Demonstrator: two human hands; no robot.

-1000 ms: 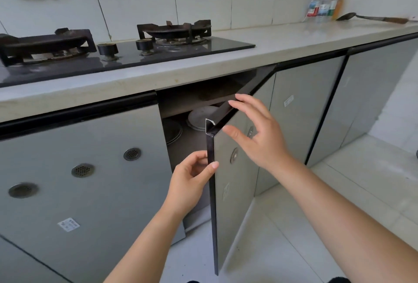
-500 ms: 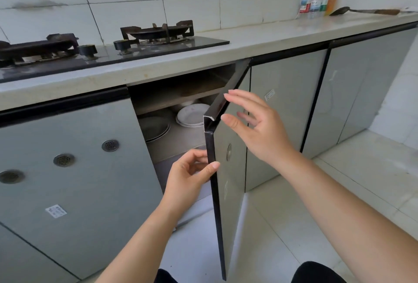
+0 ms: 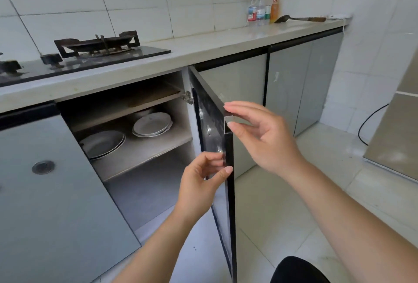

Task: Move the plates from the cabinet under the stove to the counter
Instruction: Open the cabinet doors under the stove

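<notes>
We held the door [image 3: 209,113] by our left hand [image 3: 200,180], thumb and curled fingers pinching its edge; our right hand [image 3: 265,139] touched its top corner, fingers nearly straight. The cabinet [image 3: 189,124] held two stacks of plates [image 3: 151,123] on its shelf [image 3: 144,154].

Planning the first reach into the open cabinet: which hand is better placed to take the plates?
Left, probably: the left hand pinches the edge of the door on the opening's side, nearer the plates; the right hand touches its top corner from outside.
</notes>
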